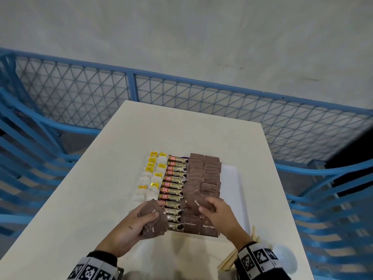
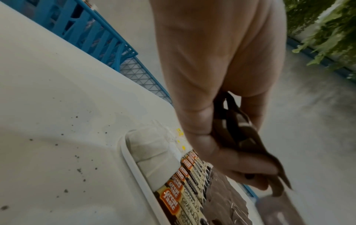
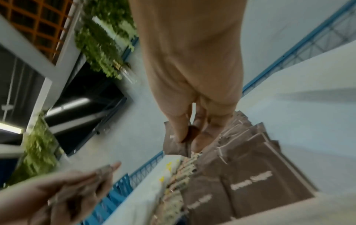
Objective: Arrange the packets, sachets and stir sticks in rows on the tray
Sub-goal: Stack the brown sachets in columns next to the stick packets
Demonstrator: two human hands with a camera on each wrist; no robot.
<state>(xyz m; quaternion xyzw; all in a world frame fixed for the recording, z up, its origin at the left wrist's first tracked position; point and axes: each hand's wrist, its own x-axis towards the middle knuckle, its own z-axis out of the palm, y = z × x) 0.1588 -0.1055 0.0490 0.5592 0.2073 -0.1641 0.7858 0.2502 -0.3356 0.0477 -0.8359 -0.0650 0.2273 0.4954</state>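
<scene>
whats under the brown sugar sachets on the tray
The white tray lies under the rows of brown sugar sachets; its bare right part shows beside them. They overlap like shingles, so most of each is covered. Whether anything else lies beneath cannot be seen.

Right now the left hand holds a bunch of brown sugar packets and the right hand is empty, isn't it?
Not quite. The left hand does hold a bunch of brown sugar packets, but the right hand is not empty: it pinches one brown sugar packet over the tray. The head view shows it.
</scene>
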